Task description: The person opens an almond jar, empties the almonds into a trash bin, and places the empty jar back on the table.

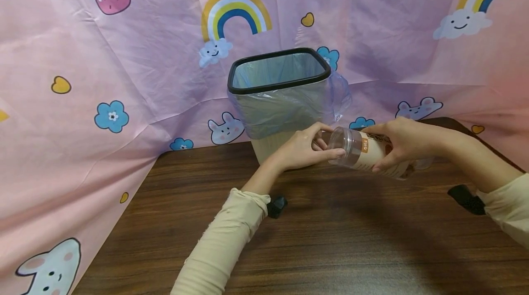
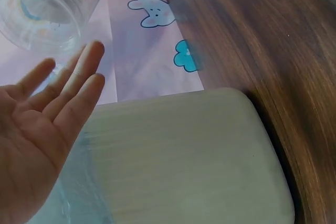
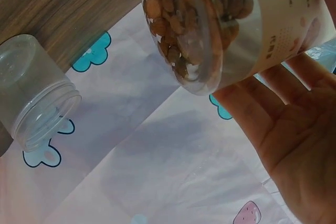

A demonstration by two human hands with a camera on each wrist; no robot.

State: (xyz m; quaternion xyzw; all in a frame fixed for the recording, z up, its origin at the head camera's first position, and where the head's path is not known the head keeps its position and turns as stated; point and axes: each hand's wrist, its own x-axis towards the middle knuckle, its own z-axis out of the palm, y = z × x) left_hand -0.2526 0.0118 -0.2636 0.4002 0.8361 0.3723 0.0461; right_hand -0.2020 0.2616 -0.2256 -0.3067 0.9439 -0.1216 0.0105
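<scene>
My right hand [image 1: 407,141] grips a clear jar [image 1: 374,155] with a cream label, holding it on its side above the table. Brown nuts that look like almonds [image 3: 176,22] lie toward the jar's base, in the right wrist view. The jar's clear round mouth end [image 2: 42,17] points left, toward my left hand [image 1: 303,146]. In the head view the left thumb lies right at the rim. The left wrist view shows that hand's fingers [image 2: 79,77] extended and spread just below the mouth end, palm turned up, with nothing held in them.
A pale bin [image 1: 268,146] with a black rim and a bluish plastic liner [image 1: 285,109] stands behind the left hand. Another clear jar [image 3: 39,93] stands on the dark wooden table [image 1: 330,240], mostly hidden behind the right hand in the head view. A patterned cloth [image 1: 165,47] hangs behind.
</scene>
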